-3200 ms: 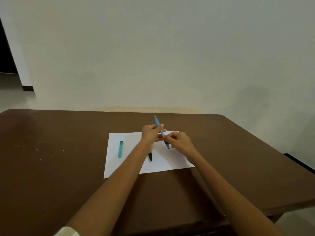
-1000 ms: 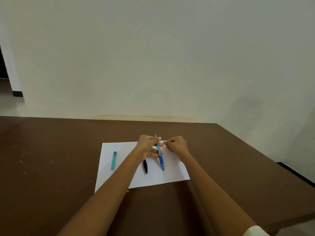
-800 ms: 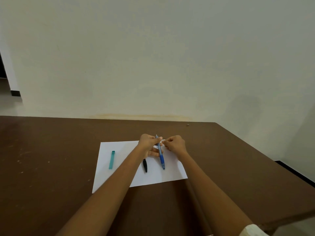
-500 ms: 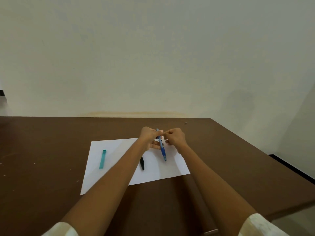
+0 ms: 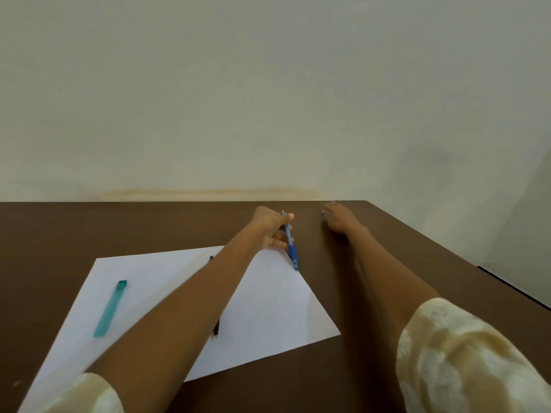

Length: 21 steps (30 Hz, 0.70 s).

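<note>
My left hand grips a blue pen near its upper end, tip pointing down over the far right corner of a white sheet of paper. My right hand rests palm down on the brown table near its far edge, apart from the pen. A tiny bluish thing shows at its fingertips; whether the fingers pinch it is unclear. A teal pen part lies on the left of the sheet. A black pen lies mostly hidden under my left forearm.
A plain wall rises just behind the table's far edge. The table's right edge runs diagonally close to my right arm, with floor beyond it.
My right hand left the top of the blue pen and reached right and forward onto the table. My left hand carried the pen forward past the sheet's corner. The view tilted down.
</note>
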Each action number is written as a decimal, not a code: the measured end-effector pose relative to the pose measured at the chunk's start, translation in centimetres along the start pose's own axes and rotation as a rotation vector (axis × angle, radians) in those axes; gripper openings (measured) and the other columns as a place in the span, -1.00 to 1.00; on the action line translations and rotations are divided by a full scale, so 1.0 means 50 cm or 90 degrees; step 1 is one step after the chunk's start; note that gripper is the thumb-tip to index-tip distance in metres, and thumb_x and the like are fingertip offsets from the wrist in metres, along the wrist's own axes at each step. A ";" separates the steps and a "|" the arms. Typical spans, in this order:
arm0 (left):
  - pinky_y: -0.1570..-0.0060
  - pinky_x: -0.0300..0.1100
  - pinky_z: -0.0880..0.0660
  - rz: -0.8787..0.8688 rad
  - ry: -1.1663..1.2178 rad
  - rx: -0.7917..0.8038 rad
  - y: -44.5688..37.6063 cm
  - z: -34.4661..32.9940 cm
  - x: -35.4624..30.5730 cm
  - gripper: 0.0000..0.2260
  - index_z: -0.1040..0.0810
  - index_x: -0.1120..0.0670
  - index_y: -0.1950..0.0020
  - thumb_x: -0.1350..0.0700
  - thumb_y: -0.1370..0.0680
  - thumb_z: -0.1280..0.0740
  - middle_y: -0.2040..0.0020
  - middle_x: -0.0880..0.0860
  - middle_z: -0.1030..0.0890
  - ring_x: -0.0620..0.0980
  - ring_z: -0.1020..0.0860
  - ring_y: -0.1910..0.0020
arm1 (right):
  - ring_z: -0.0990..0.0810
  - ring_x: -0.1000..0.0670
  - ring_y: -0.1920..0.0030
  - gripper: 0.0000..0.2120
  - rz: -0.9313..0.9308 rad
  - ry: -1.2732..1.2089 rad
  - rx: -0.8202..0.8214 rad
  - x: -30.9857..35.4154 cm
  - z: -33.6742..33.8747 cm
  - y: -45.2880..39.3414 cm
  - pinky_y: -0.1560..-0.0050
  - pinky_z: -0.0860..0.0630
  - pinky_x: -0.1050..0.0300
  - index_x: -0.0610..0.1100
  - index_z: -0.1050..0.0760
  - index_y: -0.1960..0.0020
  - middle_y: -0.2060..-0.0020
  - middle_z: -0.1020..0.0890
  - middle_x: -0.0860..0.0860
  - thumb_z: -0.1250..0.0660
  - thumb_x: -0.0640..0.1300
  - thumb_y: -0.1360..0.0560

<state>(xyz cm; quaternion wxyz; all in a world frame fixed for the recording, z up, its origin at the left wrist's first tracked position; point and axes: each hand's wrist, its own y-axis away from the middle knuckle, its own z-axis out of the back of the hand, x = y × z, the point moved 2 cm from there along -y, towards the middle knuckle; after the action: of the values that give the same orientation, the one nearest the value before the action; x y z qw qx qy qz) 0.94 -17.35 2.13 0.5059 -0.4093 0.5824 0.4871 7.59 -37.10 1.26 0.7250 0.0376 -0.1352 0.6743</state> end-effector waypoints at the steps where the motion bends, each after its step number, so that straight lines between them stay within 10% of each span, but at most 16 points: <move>1: 0.36 -0.10 -0.56 -0.001 0.002 0.003 -0.007 0.001 0.002 -0.74 -0.48 0.32 -0.13 0.18 -0.53 -0.34 0.14 0.16 -0.56 0.13 -0.59 0.19 | -0.20 -0.19 -0.48 -0.59 0.007 0.019 0.014 -0.001 -0.007 -0.013 -0.44 -0.18 -0.02 -0.27 -0.20 -0.47 -0.49 -0.21 -0.19 -0.04 -0.23 -0.63; 21: 0.27 -0.06 -0.59 -0.020 -0.008 -0.044 0.086 0.055 -0.050 -0.83 -0.51 0.26 -0.02 0.16 -0.53 -0.34 0.20 0.14 -0.56 0.08 -0.59 0.31 | -0.56 -0.11 -0.12 -0.76 0.150 -0.160 -0.164 0.113 0.027 0.104 -0.13 -0.41 0.18 -0.23 -0.61 -0.13 -0.10 -0.61 -0.15 -0.22 -0.27 -0.56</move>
<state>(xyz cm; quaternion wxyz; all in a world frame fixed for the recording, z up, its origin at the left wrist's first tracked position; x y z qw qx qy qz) -2.34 -13.85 5.21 0.5025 -0.4324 0.5560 0.5014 2.56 -31.51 3.29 0.6177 0.0123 -0.3131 0.7213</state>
